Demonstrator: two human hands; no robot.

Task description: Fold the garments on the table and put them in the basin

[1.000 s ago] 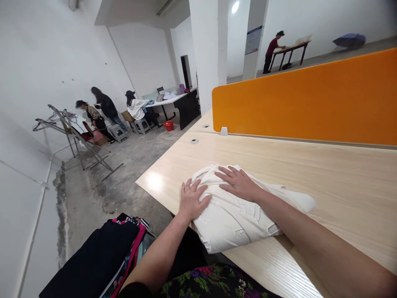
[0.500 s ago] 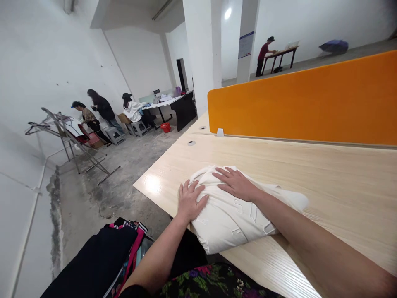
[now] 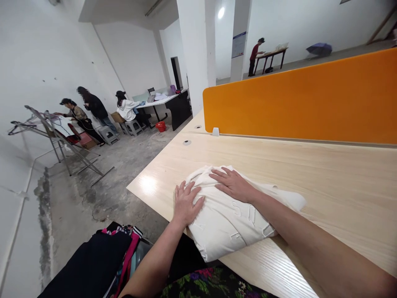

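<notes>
Left hand [image 3: 186, 207] and right hand [image 3: 236, 187] on white cloth [image 3: 221, 217], worktop [image 3: 338, 174] edge.
I see both laid flat, fingers spread; the cloth is probably a garment.

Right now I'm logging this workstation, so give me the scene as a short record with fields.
Left hand: fingers spread on the white fabric
Right hand: fingers spread on the same fabric
White fabric: bundled, letter-like shapes, one corner past the edge
Desk: pale, wood-grained
Divider: orange, standing beyond the fabric
Clothes pile: dark item on top, lower left
</notes>
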